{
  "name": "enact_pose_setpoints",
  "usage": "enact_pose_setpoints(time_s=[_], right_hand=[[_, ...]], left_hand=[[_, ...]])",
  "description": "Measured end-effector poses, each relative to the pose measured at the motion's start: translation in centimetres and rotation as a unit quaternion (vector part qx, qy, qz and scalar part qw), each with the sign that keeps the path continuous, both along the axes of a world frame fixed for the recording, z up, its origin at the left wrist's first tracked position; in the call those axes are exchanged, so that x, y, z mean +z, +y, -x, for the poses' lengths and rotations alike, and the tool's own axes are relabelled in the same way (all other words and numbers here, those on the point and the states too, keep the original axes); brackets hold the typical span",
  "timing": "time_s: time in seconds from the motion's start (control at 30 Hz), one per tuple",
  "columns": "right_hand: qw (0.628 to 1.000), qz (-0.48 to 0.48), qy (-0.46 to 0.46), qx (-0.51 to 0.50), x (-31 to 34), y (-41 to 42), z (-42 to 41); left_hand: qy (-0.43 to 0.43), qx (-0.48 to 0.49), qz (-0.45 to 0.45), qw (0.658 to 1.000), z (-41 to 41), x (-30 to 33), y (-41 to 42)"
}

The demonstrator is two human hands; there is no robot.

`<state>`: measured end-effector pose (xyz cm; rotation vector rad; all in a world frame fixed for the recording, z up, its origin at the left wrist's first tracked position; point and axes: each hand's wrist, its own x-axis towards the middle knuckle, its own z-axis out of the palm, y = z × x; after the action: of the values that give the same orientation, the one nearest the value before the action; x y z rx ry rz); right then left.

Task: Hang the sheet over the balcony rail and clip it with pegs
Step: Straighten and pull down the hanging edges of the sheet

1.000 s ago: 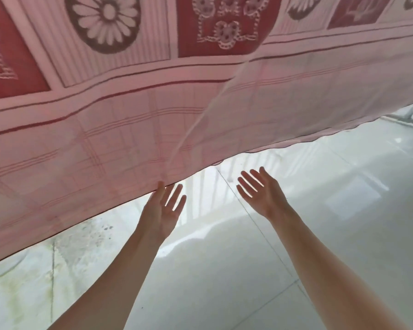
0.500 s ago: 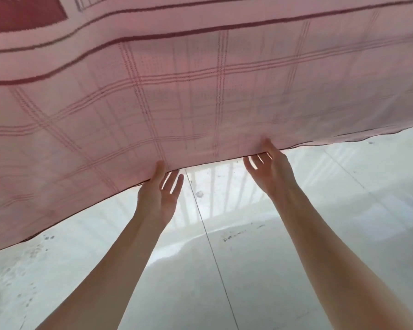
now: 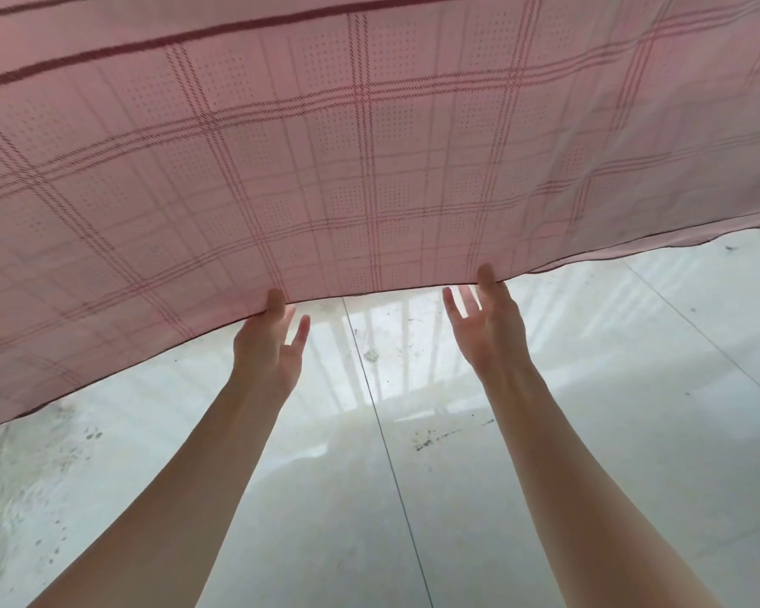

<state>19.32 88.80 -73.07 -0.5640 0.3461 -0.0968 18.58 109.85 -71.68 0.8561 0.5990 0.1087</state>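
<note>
Left hand [image 3: 267, 348] and right hand [image 3: 490, 326] meet the pink sheet's [image 3: 369, 147] lower hem, thumbs on cloth, fingers straight; whether either pinches is unclear. Pale tiled floor [image 3: 632, 432] lies below.

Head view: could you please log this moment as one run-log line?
sheet: hanging | left hand: thumb on hem | right hand: thumb on hem | floor: tiled
</note>
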Motion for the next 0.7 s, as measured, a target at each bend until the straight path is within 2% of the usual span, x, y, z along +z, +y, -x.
enact_pose_setpoints(time_s=[0.1, 0.2, 0.33, 0.7], right_hand=[[0.999, -0.025, -0.025, 0.017, -0.6, 0.5, -0.8], [0.997, -0.043, -0.052, 0.027, -1.2, 0.7, -1.4], [0.996, -0.069, -0.055, 0.029, -2.1, 0.8, -1.1], [0.992, -0.126, -0.028, 0.005, -2.6, 0.9, -0.6]], left_hand=[[-0.02, 0.017, 0.03, 0.999, -0.6, -0.4, 0.1], [-0.028, 0.015, 0.02, 0.999, -0.7, -1.0, 0.2], [-0.034, 0.028, 0.027, 0.999, -0.7, -1.7, 0.3], [-0.07, 0.03, 0.128, 0.989, 0.2, -2.0, 0.3]])
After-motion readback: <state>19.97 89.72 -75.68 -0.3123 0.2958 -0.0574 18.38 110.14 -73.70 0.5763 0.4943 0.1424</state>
